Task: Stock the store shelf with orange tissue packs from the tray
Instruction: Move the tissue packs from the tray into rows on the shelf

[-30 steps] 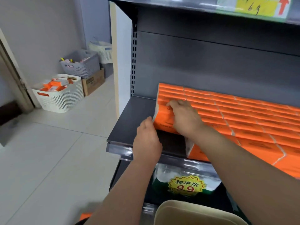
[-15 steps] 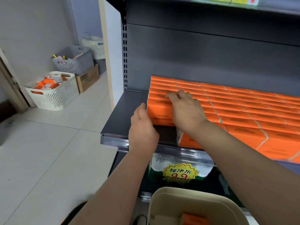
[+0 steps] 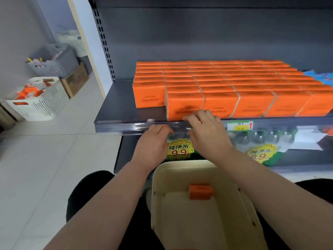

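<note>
Our left hand (image 3: pixel 153 141) and right hand (image 3: pixel 205 134) hover at the shelf's (image 3: pixel 117 103) front edge, fingers relaxed and holding nothing. Orange tissue packs (image 3: pixel 216 82) fill the shelf's right side in rows. A single pack (image 3: pixel 200 191) lies in the tray (image 3: pixel 198 228) below.

Soft, even indoor light, perhaps from overhead, cast no hard shadows. Pale glare streaked the shelf rail (image 3: pixel 126 126). Wide-angle distortion bowed the edges. The right price sticker (image 3: pixel 259 154) and the grey basket (image 3: pixel 54 64) looked blurred.
</note>
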The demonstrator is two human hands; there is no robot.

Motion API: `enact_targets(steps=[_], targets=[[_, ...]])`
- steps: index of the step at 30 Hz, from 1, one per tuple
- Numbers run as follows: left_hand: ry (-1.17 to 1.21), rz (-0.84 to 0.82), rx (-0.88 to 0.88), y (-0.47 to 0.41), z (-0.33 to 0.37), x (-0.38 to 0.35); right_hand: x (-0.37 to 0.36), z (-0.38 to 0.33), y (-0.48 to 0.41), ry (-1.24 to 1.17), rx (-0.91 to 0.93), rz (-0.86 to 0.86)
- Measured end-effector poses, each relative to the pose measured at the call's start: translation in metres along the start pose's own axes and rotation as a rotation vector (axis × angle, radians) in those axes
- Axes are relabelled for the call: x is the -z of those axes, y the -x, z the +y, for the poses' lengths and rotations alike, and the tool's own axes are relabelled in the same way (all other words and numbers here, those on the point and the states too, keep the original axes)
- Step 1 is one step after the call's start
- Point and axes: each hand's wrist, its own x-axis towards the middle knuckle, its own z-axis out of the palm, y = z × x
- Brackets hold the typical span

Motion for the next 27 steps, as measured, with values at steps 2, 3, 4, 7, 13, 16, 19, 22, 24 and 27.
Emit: enact_targets(steps=[2,3,4,7,13,16,19,22,24,27], targets=[[0.004,-0.088,-0.019,0.011,0.014,-0.013,-0.007,0.009,0.030,0.008,-0.054,-0.108],[0.006,-0.126,-0.027,0.016,0.021,-0.020,-0.012,0.014,0.046,0.006,-0.079,-0.167],[0.007,-0.168,-0.043,0.022,0.029,-0.026,-0.016,0.018,0.061,0.007,-0.100,-0.224],[0.000,-0.354,-0.068,0.036,0.043,-0.048,-0.029,0.033,0.103,-0.018,-0.158,-0.397],[-0.184,-0.803,-0.075,0.051,0.040,-0.099,-0.077,0.056,0.167,-0.090,-0.337,-0.780],[-0.183,-0.949,-0.020,0.061,0.040,-0.124,-0.112,0.056,0.184,-0.161,-0.383,-0.882],[-0.181,-1.076,0.027,0.068,0.037,-0.149,-0.144,0.056,0.194,-0.189,-0.385,-0.935],[-0.188,-1.210,0.073,0.074,0.031,-0.169,-0.171,0.059,0.196,-0.198,-0.377,-0.974],[-0.188,-1.254,0.085,0.077,0.025,-0.180,-0.189,0.061,0.194,-0.218,-0.382,-0.981],[-0.179,-1.279,0.116,0.082,0.015,-0.197,-0.211,0.066,0.186,-0.227,-0.394,-0.964]])
